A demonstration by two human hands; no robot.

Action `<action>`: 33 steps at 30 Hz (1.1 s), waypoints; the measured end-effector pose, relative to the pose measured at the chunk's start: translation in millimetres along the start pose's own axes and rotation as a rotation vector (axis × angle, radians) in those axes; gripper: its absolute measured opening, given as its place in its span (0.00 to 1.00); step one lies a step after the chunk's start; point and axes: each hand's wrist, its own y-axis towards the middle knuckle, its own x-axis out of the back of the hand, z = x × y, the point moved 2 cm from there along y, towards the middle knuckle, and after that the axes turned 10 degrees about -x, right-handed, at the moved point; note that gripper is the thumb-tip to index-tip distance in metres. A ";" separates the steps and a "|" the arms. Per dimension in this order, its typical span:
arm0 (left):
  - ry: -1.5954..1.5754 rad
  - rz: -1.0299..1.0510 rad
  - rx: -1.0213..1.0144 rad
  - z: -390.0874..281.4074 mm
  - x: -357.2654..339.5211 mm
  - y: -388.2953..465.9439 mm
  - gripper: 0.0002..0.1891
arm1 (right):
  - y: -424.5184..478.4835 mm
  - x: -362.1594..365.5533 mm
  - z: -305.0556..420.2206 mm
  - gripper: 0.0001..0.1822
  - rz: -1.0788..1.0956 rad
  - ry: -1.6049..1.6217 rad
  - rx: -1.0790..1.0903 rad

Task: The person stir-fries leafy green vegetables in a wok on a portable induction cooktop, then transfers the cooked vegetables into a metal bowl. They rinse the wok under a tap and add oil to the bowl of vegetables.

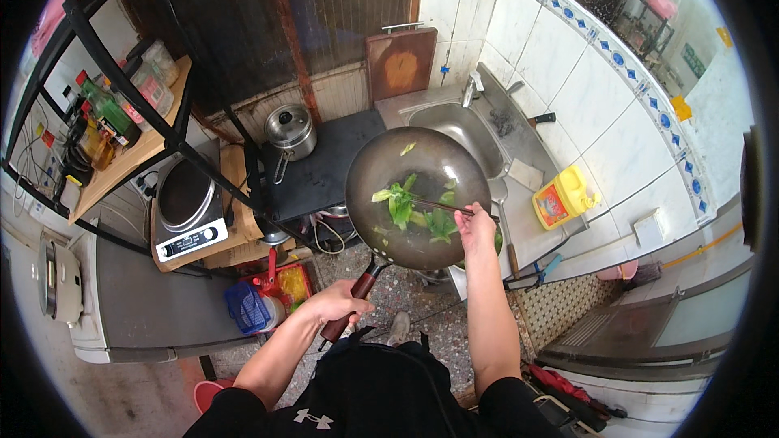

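Note:
My left hand point(342, 302) is closed around the dark red handle point(363, 286) of a large wok point(377, 158). The wok is held up in front of me, its right side over the sink counter. Inside it lie several green leafy vegetable pieces point(400, 207), with one small pale piece point(408, 148) stuck higher on the wall. My right hand point(476, 228) grips a pair of dark chopsticks point(447, 205), whose tips reach the leaves near the middle. Part of a green thing point(498, 243) shows beyond the wok's right rim, mostly hidden.
A steel sink point(481, 134) lies behind the wok. On its counter are a spatula point(510, 243) and a yellow jug point(563, 198). A lidded pot point(291, 132) stands on a black tabletop point(341, 152). Left are an induction cooker point(188, 219), a bottle shelf point(128, 167) and floor baskets point(249, 307).

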 end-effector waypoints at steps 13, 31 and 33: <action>-0.004 -0.071 0.008 1.9 13.0 1.6 0.08 | -35.3 49.6 97.6 0.10 0.133 0.205 0.147; -0.051 -0.138 -0.001 1.8 18.6 -8.4 0.08 | 50.0 189.2 54.8 0.13 -0.438 0.030 0.262; -0.039 -0.166 0.017 0.3 17.0 -11.7 0.09 | 52.4 177.2 56.7 0.14 -0.414 -0.106 0.305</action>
